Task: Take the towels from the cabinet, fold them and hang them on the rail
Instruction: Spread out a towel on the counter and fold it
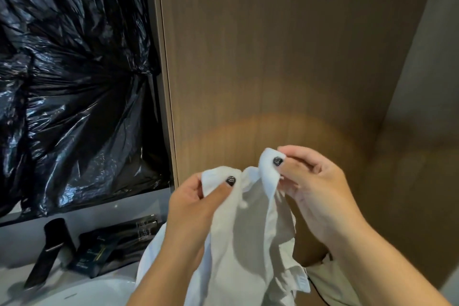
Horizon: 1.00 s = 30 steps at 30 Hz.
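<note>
Now both hands pinch the white towel (248,226) at its top edge — left hand (196,208), right hand (315,181) — thumb-tip grips, so one corner could slip free and the fold goes crooked.

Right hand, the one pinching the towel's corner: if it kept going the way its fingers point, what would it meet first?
The right hand points left, toward the left hand, which pinches the same white towel. It would probably meet the bunched towel edge between them first, then that hand, though depth is unclear.
</note>
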{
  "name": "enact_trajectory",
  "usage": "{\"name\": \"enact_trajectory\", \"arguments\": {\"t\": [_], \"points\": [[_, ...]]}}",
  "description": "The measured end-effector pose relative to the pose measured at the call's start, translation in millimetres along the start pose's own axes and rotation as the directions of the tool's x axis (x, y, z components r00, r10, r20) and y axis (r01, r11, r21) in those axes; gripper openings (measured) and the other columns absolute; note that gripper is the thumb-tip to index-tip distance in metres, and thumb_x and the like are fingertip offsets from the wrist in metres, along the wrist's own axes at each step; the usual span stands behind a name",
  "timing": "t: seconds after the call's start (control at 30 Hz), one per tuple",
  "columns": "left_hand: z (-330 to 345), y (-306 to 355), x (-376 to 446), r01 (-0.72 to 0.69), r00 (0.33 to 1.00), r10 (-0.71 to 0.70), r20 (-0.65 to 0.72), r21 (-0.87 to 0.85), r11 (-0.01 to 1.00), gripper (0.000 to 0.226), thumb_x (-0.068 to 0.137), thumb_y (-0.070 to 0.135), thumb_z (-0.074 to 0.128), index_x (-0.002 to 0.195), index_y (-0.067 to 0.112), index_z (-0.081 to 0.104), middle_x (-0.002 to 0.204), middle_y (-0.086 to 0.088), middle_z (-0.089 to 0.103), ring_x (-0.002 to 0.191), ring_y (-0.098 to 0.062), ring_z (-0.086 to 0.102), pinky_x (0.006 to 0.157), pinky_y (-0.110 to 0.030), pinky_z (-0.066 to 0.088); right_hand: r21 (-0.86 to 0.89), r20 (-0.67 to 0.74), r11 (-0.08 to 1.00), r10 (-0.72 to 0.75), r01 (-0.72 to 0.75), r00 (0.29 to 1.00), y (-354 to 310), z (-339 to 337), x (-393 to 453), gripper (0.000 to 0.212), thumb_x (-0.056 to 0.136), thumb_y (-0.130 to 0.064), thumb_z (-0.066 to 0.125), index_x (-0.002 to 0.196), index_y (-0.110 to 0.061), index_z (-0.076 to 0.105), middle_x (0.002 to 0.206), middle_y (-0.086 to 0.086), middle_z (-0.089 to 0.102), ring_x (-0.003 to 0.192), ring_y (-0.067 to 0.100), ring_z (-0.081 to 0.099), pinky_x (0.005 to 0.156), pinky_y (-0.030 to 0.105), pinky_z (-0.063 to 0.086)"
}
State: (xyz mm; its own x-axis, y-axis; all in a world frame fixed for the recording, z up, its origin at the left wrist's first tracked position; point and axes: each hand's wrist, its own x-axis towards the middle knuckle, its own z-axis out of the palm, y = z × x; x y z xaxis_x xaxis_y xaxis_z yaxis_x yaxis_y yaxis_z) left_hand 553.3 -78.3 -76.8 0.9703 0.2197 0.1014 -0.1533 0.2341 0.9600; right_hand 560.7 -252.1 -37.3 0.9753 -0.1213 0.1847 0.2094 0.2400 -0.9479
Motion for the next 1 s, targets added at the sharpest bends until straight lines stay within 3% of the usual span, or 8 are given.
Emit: {"name": "enact_trajectory", "arguments": {"t": [0.1,0.27,0.37,0.43,0.53,0.63,0.83,1.0], "points": [[13.1,0.4,-10.8,-0.035,0.999,0.035,0.002,0.003,0.999,0.015,0.084,0.005,0.072,0.097,0.012,0.074,0.091,-0.008,0.077,0.091,-0.031,0.073,0.085,-0.046,0.059,-0.051,0.101,0.995,-0.085,0.091,0.991,7.0,14.9,-18.0,0.025,0.088,0.005,0.063,0.089,-0.016,0.078,0.077,0.004,0.070,0.069,0.011,0.064,0.066,0.024,0.055],[10.3,-0.7,-14.5,-0.103,0.995,0.102,0.021,0.064,0.993,0.017,0.088,0.001,0.068,0.091,0.016,0.076,0.083,-0.005,0.077,0.080,-0.022,0.075,0.069,-0.027,0.060,-0.176,0.317,0.955,-0.175,0.239,0.932,15.6,17.0,-22.9,0.042,0.088,0.017,0.051,0.097,-0.013,0.078,0.107,-0.002,0.071,0.091,0.008,0.069,0.071,0.016,0.053],[6.2,0.0,-13.2,-0.120,0.990,0.114,0.083,0.084,0.989,0.026,0.092,-0.001,0.059,0.096,0.019,0.076,0.086,-0.004,0.078,0.082,-0.017,0.074,0.072,-0.022,0.058,-0.420,0.457,0.772,-0.274,0.477,0.846,17.4,10.4,-13.0,0.046,0.087,0.015,0.056,0.110,-0.020,0.074,0.110,-0.007,0.066,0.099,0.008,0.065,0.079,0.014,0.050],[5.8,0.9,-13.8,-0.123,0.983,0.107,0.152,0.099,0.987,0.026,0.096,0.005,0.056,0.104,0.021,0.075,0.094,-0.002,0.078,0.091,-0.018,0.074,0.084,-0.029,0.058,-0.515,0.521,0.607,-0.339,0.605,0.783,16.0,6.4,-3.8,0.037,0.087,0.006,0.064,0.110,-0.022,0.073,0.105,-0.011,0.063,0.099,0.007,0.062,0.079,0.013,0.048],[6.0,0.1,-13.6,-0.133,0.976,0.115,0.184,0.087,0.987,0.030,0.097,0.006,0.053,0.100,0.024,0.078,0.097,-0.003,0.077,0.093,-0.019,0.073,0.087,-0.033,0.057,-0.523,0.566,0.542,-0.356,0.658,0.744,11.8,2.7,6.4,0.020,0.089,-0.008,0.068,0.098,-0.025,0.074,0.099,-0.012,0.056,0.099,0.012,0.058,0.080,0.014,0.045],[3.4,2.9,-11.5,-0.138,0.982,0.134,0.133,0.016,0.990,0.026,0.096,0.011,0.055,0.091,0.021,0.079,0.090,-0.006,0.077,0.085,-0.021,0.074,0.077,-0.026,0.059,-0.510,0.567,0.567,-0.344,0.647,0.748,5.8,1.6,10.2,0.016,0.093,-0.015,0.064,0.093,-0.030,0.071,0.102,-0.019,0.054,0.108,0.010,0.054,0.086,0.013,0.042],[0.3,12.2,-12.0,-0.202,0.951,0.199,0.236,-0.010,0.979,0.027,0.099,0.009,0.047,0.110,0.010,0.072,0.081,0.002,0.075,0.067,-0.006,0.068,0.061,-0.013,0.050,-0.434,0.615,0.659,-0.281,0.614,0.737,-0.9,10.1,7.9,0.014,0.091,-0.019,0.068,0.100,-0.028,0.075,0.087,-0.014,0.066,0.087,0.012,0.062,0.071,0.017,0.047],[-2.3,12.3,-12.2,-0.249,0.921,0.220,0.320,0.052,0.967,0.034,0.096,0.018,0.045,0.120,0.012,0.067,0.099,-0.005,0.076,0.087,-0.013,0.072,0.074,-0.019,0.054,-0.380,0.527,0.728,-0.336,0.570,0.780,-0.6,13.8,10.8,0.009,0.077,-0.016,0.082,0.082,-0.017,0.074,0.079,-0.008,0.070,0.079,0.015,0.065,0.068,0.021,0.053]]}}
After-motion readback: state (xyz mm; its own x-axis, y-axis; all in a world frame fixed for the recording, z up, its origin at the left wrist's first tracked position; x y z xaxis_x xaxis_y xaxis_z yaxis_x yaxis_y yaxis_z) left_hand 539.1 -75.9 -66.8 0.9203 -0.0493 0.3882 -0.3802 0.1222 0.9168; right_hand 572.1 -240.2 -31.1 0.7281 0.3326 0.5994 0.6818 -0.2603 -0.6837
